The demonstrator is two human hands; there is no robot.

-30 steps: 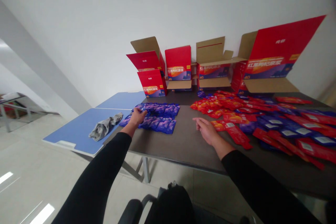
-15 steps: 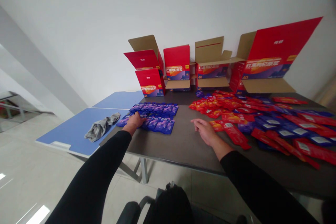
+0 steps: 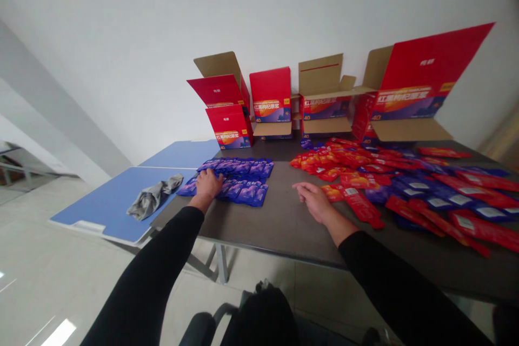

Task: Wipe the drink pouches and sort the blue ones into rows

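Head view: left hand (image 3: 208,184) spread on purple sachets (image 3: 252,193), right hand (image 3: 315,201) half-open; cartons (image 3: 270,98) behind, red sachets (image 3: 344,159) right, cloth (image 3: 148,200) left.

Tabletop (image 3: 280,200) free from sachet rows (image 3: 248,190) to right hand (image 3: 314,201); cartons (image 3: 270,112) block rear.

A plain white wall (image 3: 243,5) stands behind a dark grey-brown table (image 3: 279,227) with grey metal legs (image 3: 221,262). Just beside the table, at left, is a blue white-lined tabletop (image 3: 113,189); the glossy pale tiled floor (image 3: 73,275) reflects bright light.
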